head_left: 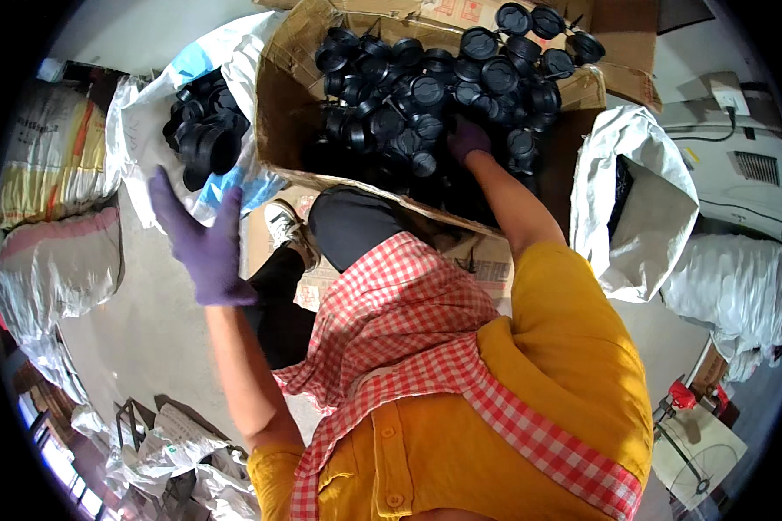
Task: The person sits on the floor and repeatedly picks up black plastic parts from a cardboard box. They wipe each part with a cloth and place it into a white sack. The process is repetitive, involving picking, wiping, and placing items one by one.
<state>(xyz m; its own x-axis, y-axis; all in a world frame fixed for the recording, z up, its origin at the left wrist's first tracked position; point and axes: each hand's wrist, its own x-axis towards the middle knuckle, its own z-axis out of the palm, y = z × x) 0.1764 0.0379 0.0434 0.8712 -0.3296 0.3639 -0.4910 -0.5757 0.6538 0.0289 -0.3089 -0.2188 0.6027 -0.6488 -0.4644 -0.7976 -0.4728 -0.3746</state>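
Note:
A large cardboard box (280, 104) is heaped with black round plastic parts (427, 90) that look like caps with short stems. My right hand (469, 141), in a purple glove, reaches down among them; its fingers are hidden in the dark, so what they hold cannot be made out. To the left, my left hand (202, 243), gloved alike, hovers with thumb and fingers spread and nothing in it. It is nearest to an opened white sack (139, 113), which contains similar black parts (208, 139).
An open white sack (652, 226) stands right of the box, with something dark inside. Full sacks (56, 260) line the left side, and a white bag (730, 278) lies at the right. Crumpled bags (182, 451) cover the lower left. My shoe (285, 222) is beside the box.

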